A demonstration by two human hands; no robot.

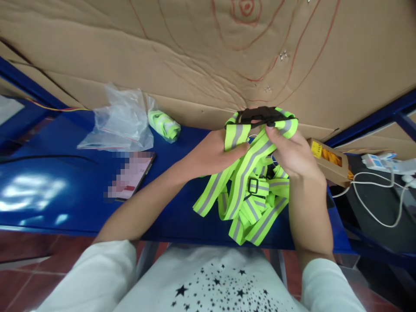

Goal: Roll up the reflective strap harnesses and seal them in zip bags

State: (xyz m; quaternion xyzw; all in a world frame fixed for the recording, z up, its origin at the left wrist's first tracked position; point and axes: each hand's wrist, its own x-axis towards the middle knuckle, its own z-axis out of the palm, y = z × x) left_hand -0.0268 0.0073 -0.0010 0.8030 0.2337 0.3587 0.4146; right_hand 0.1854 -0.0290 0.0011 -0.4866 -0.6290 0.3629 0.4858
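Observation:
Neon yellow-green reflective straps (245, 182) with grey stripes are raised between my two hands, over the blue table. A black side-release buckle (260, 114) spans the top of the strap loop. My left hand (221, 151) is closed on one strap end, its thumb lying along the webbing. My right hand (289, 149) pinches the strap at the other side of the buckle, thumb on a black fitting. Below them the rest of the strap hangs and lies bunched, with a black slide adjuster (253, 186) among the folds. Some fingers are hidden behind the webbing.
On the blue table (65, 182) lie clear plastic bags (120, 121), a bagged roll of the same strap (164, 125) and a phone (134, 175). Cardboard (195, 56) with red lines stands behind. A small box (329, 162) and white cables (373, 216) are at right.

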